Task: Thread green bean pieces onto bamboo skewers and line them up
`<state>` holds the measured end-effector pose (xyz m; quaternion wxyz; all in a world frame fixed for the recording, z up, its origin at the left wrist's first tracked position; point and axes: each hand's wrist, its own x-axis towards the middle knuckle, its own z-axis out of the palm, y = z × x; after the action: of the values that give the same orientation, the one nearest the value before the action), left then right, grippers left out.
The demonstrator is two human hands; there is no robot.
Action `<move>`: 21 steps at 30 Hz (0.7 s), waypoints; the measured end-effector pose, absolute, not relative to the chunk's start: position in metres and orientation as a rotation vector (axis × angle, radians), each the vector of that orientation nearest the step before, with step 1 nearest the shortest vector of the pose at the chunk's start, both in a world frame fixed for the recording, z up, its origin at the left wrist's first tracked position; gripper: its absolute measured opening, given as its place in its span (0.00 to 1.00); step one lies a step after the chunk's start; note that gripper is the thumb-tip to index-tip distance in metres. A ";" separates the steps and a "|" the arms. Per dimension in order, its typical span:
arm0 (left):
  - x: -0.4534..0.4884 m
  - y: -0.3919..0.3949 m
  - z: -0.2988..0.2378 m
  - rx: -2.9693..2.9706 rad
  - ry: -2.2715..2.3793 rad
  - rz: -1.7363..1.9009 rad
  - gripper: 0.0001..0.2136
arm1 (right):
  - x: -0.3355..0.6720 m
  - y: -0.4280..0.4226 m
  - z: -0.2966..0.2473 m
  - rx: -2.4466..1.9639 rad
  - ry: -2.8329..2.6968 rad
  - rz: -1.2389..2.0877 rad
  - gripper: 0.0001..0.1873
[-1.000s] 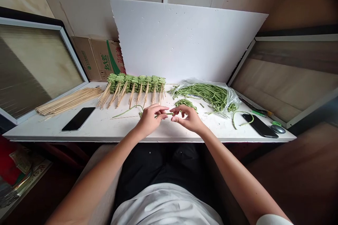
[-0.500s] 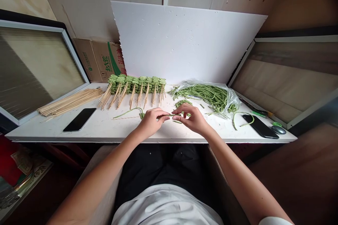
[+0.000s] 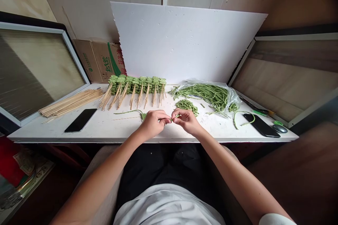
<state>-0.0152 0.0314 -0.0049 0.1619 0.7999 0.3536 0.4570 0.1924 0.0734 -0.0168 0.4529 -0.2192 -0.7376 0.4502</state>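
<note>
On the far left of the white, smooth tabletop [image 3: 105, 130], thin wooden sticks [image 3: 71, 103] lie in a loose fan, with a flat, glossy phone [image 3: 80, 120] nearer. Farther back, skewered beans [image 3: 137, 85] form a ridged green stack, bare stick ends pointing near. A limp strand [image 3: 128, 112] lies left of the left hand [image 3: 154, 123], whose grip is pinched on a short green bean [image 3: 172, 119], near the middle. The right hand [image 3: 187, 121] has its grip clamped on the same bean. Beyond it sit heaped cut beans [image 3: 187, 104]; farther right, tangled long beans [image 3: 203, 91] spill from crinkled, clear plastic [image 3: 232, 95].
</note>
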 end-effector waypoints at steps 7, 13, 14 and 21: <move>-0.045 0.047 0.002 2.218 1.308 1.214 0.11 | 0.218 0.073 0.014 -0.525 -1.773 0.886 0.16; -0.045 0.044 0.006 2.097 1.218 1.240 0.13 | 0.230 0.099 -0.010 -0.929 -2.028 0.273 0.19; -0.043 0.044 0.003 2.104 1.229 1.218 0.13 | 0.229 0.105 -0.022 -0.988 -2.070 0.245 0.20; -0.040 0.050 -0.008 2.138 1.290 1.122 0.16 | 0.227 0.126 -0.069 -1.182 -2.221 0.375 0.23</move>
<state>-0.0400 0.0505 -0.0078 0.2005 0.7651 0.4617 0.4016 0.2271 0.1256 -0.0691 0.2946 -0.4441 -0.8344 0.1408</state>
